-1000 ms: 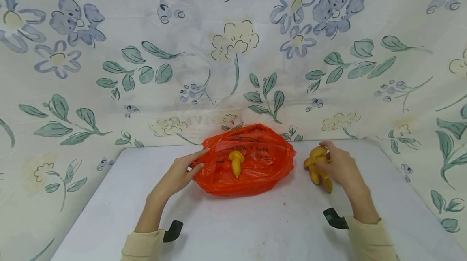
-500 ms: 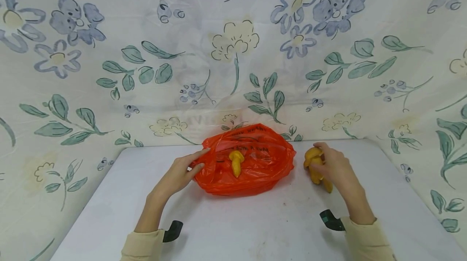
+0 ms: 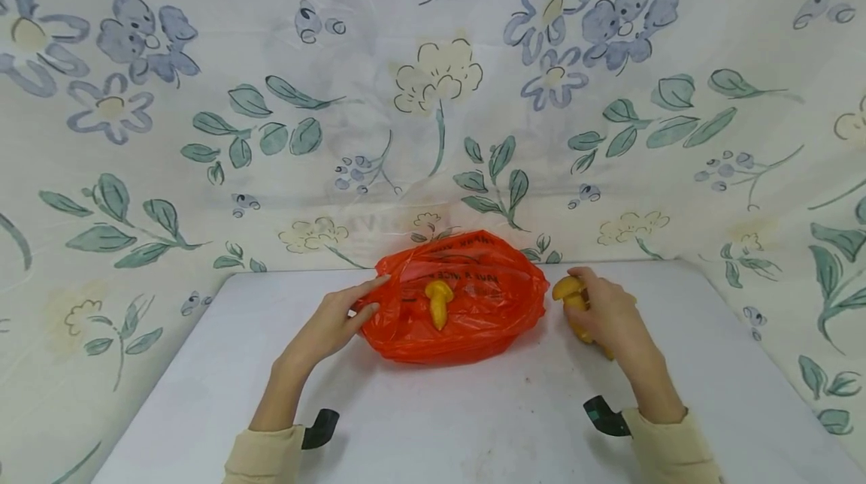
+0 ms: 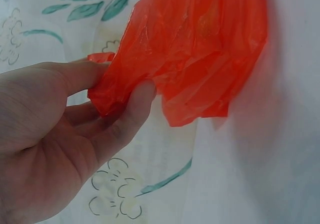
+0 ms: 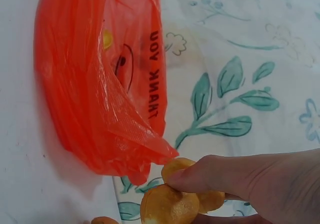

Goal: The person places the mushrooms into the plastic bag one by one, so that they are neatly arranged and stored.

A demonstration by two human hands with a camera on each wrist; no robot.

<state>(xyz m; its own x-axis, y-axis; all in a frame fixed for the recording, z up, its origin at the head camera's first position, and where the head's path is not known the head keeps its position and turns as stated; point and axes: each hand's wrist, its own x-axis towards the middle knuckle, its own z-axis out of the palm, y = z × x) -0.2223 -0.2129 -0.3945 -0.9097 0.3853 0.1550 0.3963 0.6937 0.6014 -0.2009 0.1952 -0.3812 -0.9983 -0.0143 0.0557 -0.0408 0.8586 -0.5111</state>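
A red plastic bag (image 3: 467, 334) with black print lies with its mouth open on the white table. One yellow mushroom (image 3: 439, 304), with cap and stem, lies inside it. My left hand (image 3: 338, 319) pinches the bag's left edge between thumb and fingers, as the left wrist view shows close up. To the right of the bag, my right hand (image 3: 612, 319) grips a brownish-yellow mushroom (image 5: 170, 204) by thumb and fingers. A second rounded mushroom piece (image 5: 177, 169) shows by the thumb; whether it is held too I cannot tell. Another mushroom (image 3: 607, 352) is partly hidden below the hand.
The white table (image 3: 419, 424) ends at the back against a hanging cloth (image 3: 365, 108) printed with flowers and leaves. Dark specks mark the tabletop in front of the bag. A black strap-like piece (image 3: 607, 416) sticks out from each sleeve.
My right hand has shifted left toward the bag with the mushroom in its grip, away from where the cluster lay. The left hand keeps its hold on the bag's edge.
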